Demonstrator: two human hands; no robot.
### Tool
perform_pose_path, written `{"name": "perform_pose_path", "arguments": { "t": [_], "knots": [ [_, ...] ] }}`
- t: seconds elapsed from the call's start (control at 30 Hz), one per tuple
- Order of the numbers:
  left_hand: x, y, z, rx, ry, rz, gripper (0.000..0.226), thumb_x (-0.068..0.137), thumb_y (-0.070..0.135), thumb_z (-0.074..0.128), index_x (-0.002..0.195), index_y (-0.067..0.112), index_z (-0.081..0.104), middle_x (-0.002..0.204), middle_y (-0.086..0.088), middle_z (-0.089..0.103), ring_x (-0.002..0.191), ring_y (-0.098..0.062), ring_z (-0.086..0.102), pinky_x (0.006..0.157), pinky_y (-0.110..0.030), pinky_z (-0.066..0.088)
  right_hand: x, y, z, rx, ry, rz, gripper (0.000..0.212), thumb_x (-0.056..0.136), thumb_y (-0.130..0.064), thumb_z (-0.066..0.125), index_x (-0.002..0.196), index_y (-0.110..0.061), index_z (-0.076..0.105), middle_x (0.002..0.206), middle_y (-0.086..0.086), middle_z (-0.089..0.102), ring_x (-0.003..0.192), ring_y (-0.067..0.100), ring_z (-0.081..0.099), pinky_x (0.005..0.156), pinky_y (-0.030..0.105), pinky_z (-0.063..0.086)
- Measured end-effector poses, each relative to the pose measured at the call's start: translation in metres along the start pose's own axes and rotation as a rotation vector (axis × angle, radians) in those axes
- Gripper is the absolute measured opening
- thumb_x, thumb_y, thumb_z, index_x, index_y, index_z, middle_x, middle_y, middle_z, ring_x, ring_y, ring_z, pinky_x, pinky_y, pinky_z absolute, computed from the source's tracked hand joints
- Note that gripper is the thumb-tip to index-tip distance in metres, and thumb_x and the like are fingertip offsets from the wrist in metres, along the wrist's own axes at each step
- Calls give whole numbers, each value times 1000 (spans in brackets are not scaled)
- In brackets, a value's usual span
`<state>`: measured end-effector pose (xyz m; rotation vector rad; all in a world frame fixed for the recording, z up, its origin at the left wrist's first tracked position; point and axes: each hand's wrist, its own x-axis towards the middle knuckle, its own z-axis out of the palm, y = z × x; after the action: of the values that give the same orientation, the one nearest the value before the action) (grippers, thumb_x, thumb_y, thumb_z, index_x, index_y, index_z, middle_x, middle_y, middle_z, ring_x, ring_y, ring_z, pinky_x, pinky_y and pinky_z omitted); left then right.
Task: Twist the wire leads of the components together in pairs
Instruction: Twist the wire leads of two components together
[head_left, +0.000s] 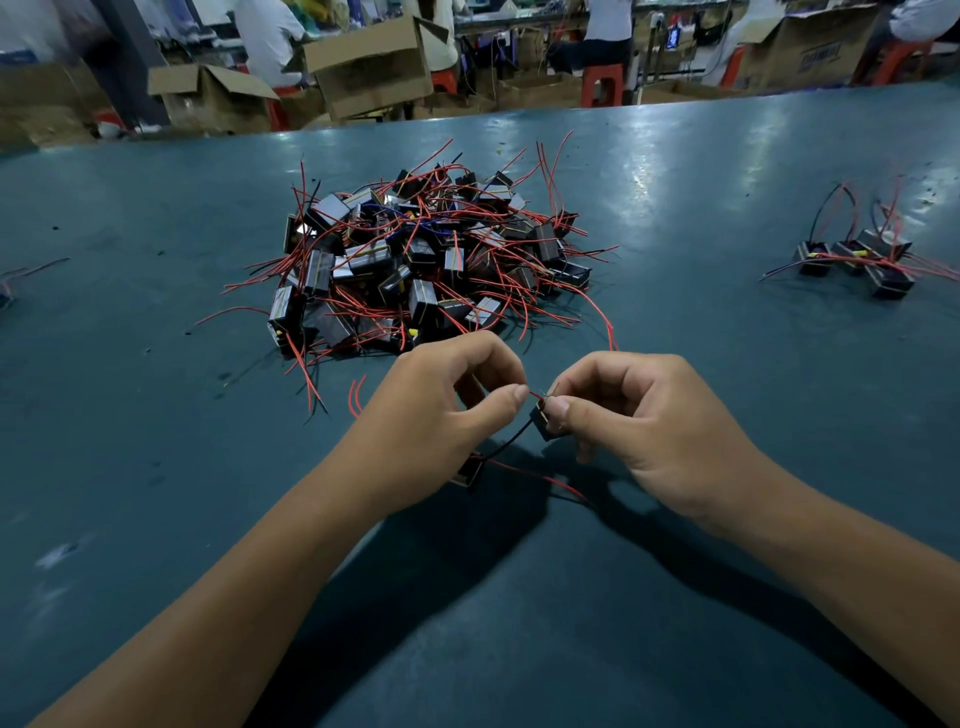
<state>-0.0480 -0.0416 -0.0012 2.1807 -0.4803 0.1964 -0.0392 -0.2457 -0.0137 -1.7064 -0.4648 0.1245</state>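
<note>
- A teal worktable (156, 218), glossy and scuffed, fills most of the view.
- Open cardboard boxes (371, 62) stand on the floor beyond its far edge.
- Red plastic stools (601, 85) sit among the boxes.
- People in white tops (267, 36) sit at benches in the background.

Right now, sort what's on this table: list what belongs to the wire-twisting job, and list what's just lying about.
Part of the job:
- left hand pinching a red lead
- right hand pinching a small black component
- second component under the left hand
- pile of components
- small group of components far right

Lying about:
- cardboard boxes beyond the table
- red stools
</note>
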Motion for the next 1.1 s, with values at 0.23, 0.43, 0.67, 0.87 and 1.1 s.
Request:
{"name": "perform_pose_path", "arguments": {
  "t": [0.23,0.43,0.67,0.87,1.1],
  "knots": [
    [3,-11,13,118,18,-79,10,91,23,70,82,26,67,71,21,62,61,-4,54,58,-14,39,-2,-2,-1,-225,-50,-77,10,89,-17,71,80,-20,70,73,7,69,63,23,59,63,34,48],
    [4,-15,15,166,-33,1,6,89,22,74,85,22,69,81,11,63,70,-10,55,68,-27,45,-5,-6,-6,-510,-74,-178,12,88,-23,73,79,-29,68,74,-8,67,63,3,55,60,10,36],
    [4,-17,13,177,20,31,5,90,22,73,88,23,70,86,10,64,77,-14,58,72,-32,49,-5,-6,-3,-481,-78,-249,10,86,-12,74,83,-20,71,95,-15,70,92,3,65,78,10,42],
    [3,-11,12,202,22,34,5,89,22,74,89,24,69,86,10,63,75,-12,55,72,-29,47,-5,-1,-1,-420,-93,-200,10,86,-11,74,82,-19,72,85,-12,70,78,9,66,71,12,46],
    [-3,8,-4,197,0,158,7,89,28,64,84,24,67,87,7,60,79,-19,57,71,-39,46,-4,2,0,-428,-131,-163,10,86,-12,74,83,-21,73,82,-16,71,80,1,66,73,9,42]
  ]
}}
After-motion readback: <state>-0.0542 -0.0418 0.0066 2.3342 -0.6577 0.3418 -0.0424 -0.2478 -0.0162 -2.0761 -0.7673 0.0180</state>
